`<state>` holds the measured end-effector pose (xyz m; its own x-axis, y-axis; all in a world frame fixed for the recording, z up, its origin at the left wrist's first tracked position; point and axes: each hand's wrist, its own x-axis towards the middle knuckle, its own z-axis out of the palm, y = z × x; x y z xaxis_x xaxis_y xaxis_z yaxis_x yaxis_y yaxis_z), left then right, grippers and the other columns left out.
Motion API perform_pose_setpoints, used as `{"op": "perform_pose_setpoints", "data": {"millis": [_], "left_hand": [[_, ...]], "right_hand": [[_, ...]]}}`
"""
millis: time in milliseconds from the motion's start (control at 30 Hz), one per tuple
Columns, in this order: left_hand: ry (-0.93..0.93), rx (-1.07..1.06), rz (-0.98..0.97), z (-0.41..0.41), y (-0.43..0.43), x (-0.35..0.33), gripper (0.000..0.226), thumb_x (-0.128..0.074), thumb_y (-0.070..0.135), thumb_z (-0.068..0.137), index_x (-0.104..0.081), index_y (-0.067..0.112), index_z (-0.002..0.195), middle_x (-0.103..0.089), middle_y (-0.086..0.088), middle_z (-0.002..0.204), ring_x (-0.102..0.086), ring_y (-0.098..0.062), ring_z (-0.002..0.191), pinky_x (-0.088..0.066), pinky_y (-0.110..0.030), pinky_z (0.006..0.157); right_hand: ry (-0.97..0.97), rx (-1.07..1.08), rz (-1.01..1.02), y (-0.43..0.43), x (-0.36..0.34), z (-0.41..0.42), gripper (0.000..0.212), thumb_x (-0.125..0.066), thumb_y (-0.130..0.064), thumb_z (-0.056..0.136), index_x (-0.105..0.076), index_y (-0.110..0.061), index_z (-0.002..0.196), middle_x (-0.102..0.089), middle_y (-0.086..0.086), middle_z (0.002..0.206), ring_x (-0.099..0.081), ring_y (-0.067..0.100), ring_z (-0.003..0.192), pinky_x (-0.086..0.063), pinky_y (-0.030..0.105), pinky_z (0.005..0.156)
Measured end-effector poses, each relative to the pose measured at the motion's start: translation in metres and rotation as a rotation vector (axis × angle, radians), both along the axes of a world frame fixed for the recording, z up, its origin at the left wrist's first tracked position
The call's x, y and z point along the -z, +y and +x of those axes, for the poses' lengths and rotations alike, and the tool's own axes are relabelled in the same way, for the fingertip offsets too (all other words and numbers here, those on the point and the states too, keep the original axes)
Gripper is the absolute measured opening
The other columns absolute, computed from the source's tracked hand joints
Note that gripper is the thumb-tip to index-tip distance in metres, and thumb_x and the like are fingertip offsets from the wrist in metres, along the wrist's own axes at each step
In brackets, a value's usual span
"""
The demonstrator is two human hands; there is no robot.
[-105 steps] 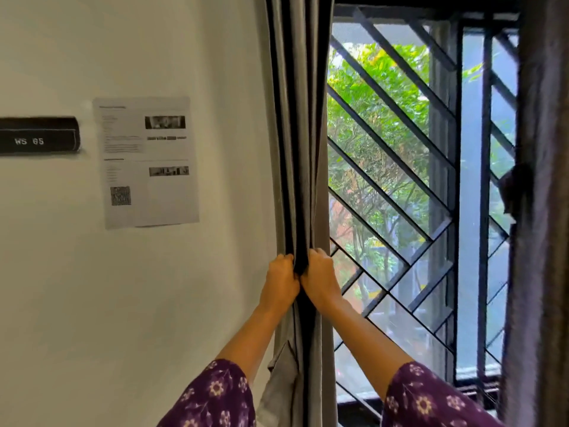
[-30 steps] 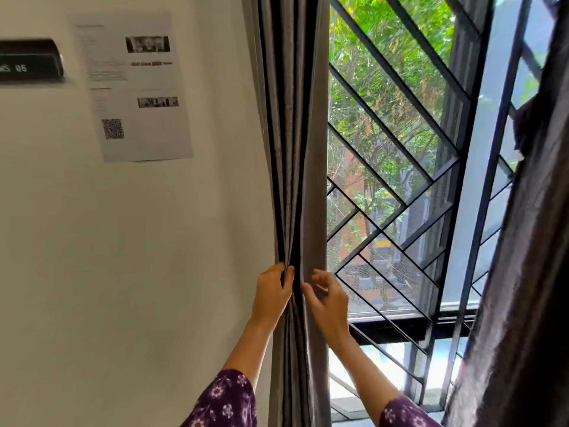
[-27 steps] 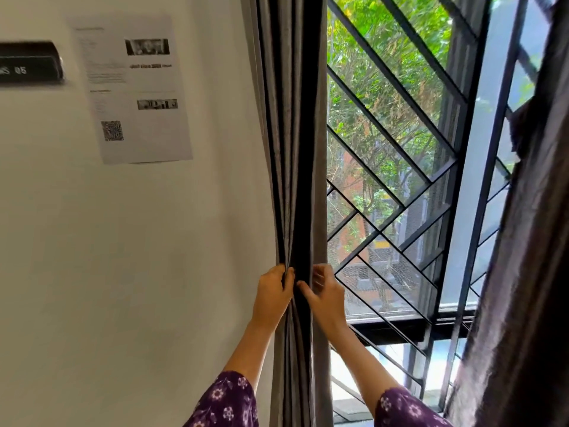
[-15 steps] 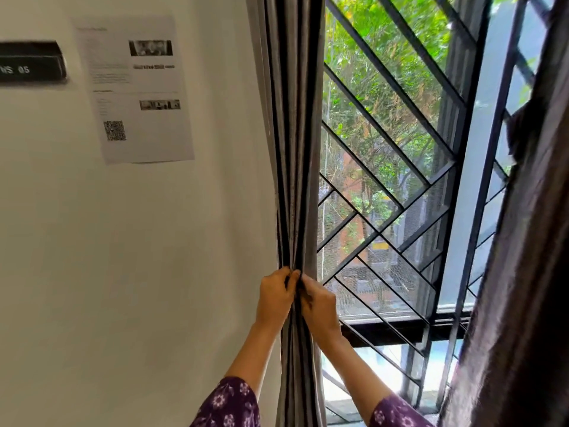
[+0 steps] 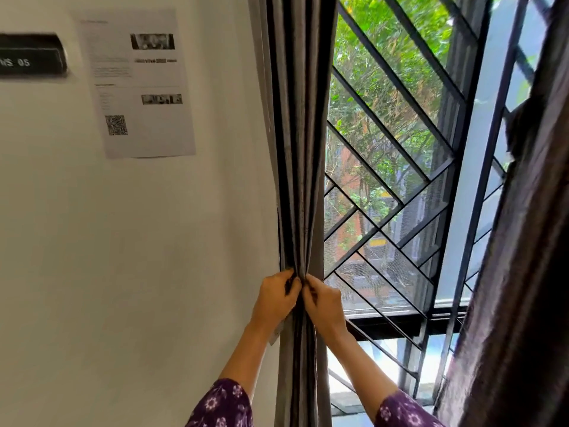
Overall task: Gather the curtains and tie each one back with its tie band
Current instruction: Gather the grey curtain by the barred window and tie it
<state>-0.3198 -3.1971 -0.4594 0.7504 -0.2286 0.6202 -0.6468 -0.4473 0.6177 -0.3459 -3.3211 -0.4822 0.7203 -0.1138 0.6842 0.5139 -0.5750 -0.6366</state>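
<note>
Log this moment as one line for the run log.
step: gathering grey curtain | left hand: grips folds | right hand: grips folds | tie band: not visible

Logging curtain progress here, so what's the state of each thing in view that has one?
Left curtain: gathered into a tight bunch, no tie band seen round it.
Left hand: grips the bunched folds.
Right hand: grips the bunched folds beside it.
Right curtain: hangs at the frame edge; tied or not, cannot tell.
Paper sheet: stuck flat on the wall.

Matt grey cloth curtain (image 5: 300, 149), black metal window grille (image 5: 397, 87), paper sheet (image 5: 138, 84).
</note>
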Motion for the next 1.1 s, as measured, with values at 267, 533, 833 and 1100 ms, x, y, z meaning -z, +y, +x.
{"op": "perform_pose_setpoints", "data": {"millis": [267,533,833,1100], "left_hand": [[0.055,0.036,-0.166,-0.008,-0.001,0.005,0.015,-0.055,0.018,0.094,-0.069,0.016,0.096,-0.061,0.012,0.064,-0.058,-0.003,0.053,-0.046,-0.014,0.056],[0.042,0.009,-0.205,-0.017,-0.001,0.005,0.017,-0.057,0.023,0.093,-0.072,0.014,0.093,-0.068,0.000,0.067,-0.064,-0.014,0.057,-0.056,-0.029,0.058],[0.096,0.096,-0.135,-0.013,0.006,0.003,0.026,-0.052,0.011,0.091,-0.069,0.011,0.110,-0.070,-0.004,0.077,-0.063,-0.009,0.058,-0.054,-0.022,0.059],[0.142,0.171,-0.191,-0.020,0.011,0.001,0.034,-0.051,0.001,0.093,-0.059,0.016,0.123,-0.068,0.014,0.093,-0.066,0.002,0.075,-0.050,-0.011,0.070]], "right_hand": [[0.015,0.004,-0.009,0.002,0.000,-0.004,0.021,-0.054,-0.010,0.092,-0.068,-0.020,0.105,-0.065,-0.001,0.065,-0.058,0.007,0.055,-0.047,0.017,0.054],[0.052,0.075,-0.067,0.006,-0.005,-0.008,0.027,-0.052,-0.008,0.094,-0.064,-0.012,0.118,-0.063,-0.011,0.078,-0.056,-0.017,0.064,-0.039,0.001,0.060],[0.035,-0.023,-0.119,0.001,-0.006,-0.011,0.035,-0.053,-0.009,0.094,-0.056,-0.007,0.128,-0.061,-0.011,0.074,-0.058,-0.014,0.063,-0.042,0.002,0.060],[0.033,0.041,-0.151,-0.003,-0.002,-0.012,0.027,-0.052,-0.003,0.093,-0.063,-0.004,0.118,-0.059,-0.007,0.072,-0.054,-0.019,0.060,-0.034,-0.001,0.056]]}}
